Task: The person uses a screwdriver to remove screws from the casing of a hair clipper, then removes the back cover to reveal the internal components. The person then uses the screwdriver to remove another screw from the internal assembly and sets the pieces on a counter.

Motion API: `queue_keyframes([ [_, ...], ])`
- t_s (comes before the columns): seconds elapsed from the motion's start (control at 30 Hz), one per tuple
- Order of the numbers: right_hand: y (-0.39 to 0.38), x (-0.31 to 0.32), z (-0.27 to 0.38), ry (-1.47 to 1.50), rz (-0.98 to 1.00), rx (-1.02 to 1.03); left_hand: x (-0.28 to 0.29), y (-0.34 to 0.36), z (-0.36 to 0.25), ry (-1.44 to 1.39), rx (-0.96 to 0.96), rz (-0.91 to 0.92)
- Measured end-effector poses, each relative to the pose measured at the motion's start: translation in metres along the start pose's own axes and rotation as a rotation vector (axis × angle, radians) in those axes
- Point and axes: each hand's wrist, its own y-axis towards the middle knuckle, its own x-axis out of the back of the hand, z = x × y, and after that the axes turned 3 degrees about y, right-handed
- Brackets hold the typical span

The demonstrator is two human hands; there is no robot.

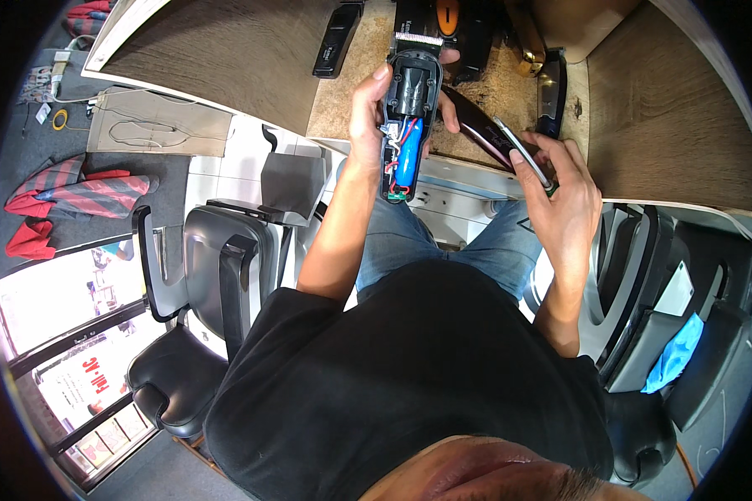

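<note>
My left hand (368, 113) grips an opened hair clipper body (409, 117), held upright with the blade at the top. Inside it a blue battery, a black motor and red and white wires show. My right hand (564, 192) holds the clipper's dark maroon cover shell (485, 134) together with a thin silver metal piece (522, 154). Both hands are raised over my lap, in front of a speckled brown counter (347, 75).
On the counter lie a black clipper (336, 40) at the left, another black trimmer (551, 92) at the right and an orange-and-black device (448, 17). A black barber chair (209, 284) stands to my left, another chair (660, 317) with a blue cloth to my right. Red striped cloths (75, 192) lie on the floor.
</note>
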Motion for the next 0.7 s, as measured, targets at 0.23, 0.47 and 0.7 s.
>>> queue_keyframes([
  [0.23,-0.0003,-0.0018,-0.0025,0.017,-0.010,0.012,0.0002,-0.0005,-0.0012,-0.002,0.009,-0.001],
  [0.47,0.0000,0.0005,-0.0002,0.004,-0.001,0.001,0.0011,0.0002,-0.0033,-0.013,-0.015,0.025],
  [0.7,-0.0005,-0.0017,-0.0011,0.010,-0.011,0.014,0.0019,0.0011,0.0027,-0.071,-0.057,0.032],
])
